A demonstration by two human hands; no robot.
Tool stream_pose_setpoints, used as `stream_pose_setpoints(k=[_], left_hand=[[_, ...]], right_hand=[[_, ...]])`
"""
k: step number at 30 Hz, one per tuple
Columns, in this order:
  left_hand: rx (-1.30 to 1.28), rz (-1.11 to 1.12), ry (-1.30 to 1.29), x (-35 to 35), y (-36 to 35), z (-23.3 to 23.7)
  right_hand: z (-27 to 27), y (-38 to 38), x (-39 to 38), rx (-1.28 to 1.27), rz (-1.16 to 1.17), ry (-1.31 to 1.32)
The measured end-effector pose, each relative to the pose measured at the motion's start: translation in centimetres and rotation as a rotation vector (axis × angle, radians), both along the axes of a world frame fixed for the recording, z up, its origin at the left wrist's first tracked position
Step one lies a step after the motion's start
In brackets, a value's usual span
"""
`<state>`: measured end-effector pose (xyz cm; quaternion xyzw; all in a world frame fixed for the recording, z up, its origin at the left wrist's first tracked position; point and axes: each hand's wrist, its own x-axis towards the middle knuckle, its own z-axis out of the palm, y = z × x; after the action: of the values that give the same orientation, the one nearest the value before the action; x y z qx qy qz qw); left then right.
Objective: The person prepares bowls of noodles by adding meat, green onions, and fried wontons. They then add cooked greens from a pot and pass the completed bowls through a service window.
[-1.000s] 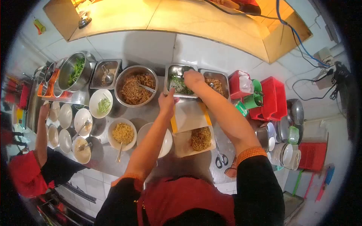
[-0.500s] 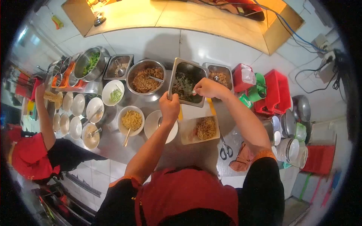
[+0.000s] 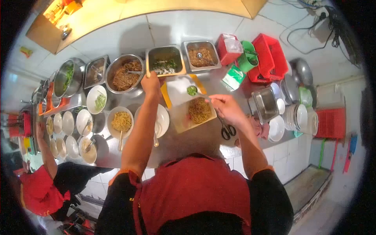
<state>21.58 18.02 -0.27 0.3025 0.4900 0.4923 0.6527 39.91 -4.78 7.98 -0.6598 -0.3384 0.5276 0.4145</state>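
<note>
My left hand [image 3: 151, 83] is closed on the near left corner of a steel food pan [image 3: 182, 69] containing chopped greens. My right hand [image 3: 226, 107] grips the handle of a spoon [image 3: 204, 96], whose bowl carries chopped green herbs [image 3: 192, 90]. The spoonful hovers just beyond a heap of noodles [image 3: 199, 111] with brown topping, lying on a sheet of wrapping paper [image 3: 181, 117]. Below my right hand, black-handled scissors [image 3: 228, 132] rest on the counter. A white bowl [image 3: 163, 122] with a spoon sits near my left forearm, which partly covers it.
Left of my arm are a bowl of noodles [image 3: 121, 122], a large bowl of minced brown topping [image 3: 124, 76] and several white bowls [image 3: 68, 124]. Another steel pan [image 3: 201, 56], a red basket [image 3: 270, 58] and stacked plates [image 3: 291, 117] stand rightward. At far left, a co-worker's arm [image 3: 47, 150] reaches in.
My right hand has left the pan of greens and come nearer with a loaded spoon, beside the noodles. The pan, tilted before, now sits more level. The view has turned rightward.
</note>
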Motion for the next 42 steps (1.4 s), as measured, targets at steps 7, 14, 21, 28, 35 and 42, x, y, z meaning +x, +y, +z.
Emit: stream_pose_setpoints(k=[7,14,21,28,35,42], left_hand=[[-0.088,0.005,-0.172,1.0,3.7,-5.2],[-0.216,-0.244,-0.033,-3.4,1.0,-4.3],[0.048,-0.613,0.384,-2.9,-9.0,0.6],[0.306,-1.115,0.801,-5.7,-17.9,1.9],[0.192,-1.014,0.926,-5.5,-17.8,1.7],[0.540,-0.596,1.057,-4.3,-16.7,-0.9]], right_hand=[[-8.0,-6.5,-5.4,0.194,-0.093,-1.054],[-6.0,-1.7,-5.2,0.338,-0.190,-0.855],[-6.5,19.0,-1.5,0.384,0.166,-0.827],[-7.4,20.5,9.2,-0.157,0.343,-1.440],[-6.4,21.7,10.2,-0.156,0.515,-1.351],[-6.5,21.7,15.0,-0.382,0.764,-0.625]])
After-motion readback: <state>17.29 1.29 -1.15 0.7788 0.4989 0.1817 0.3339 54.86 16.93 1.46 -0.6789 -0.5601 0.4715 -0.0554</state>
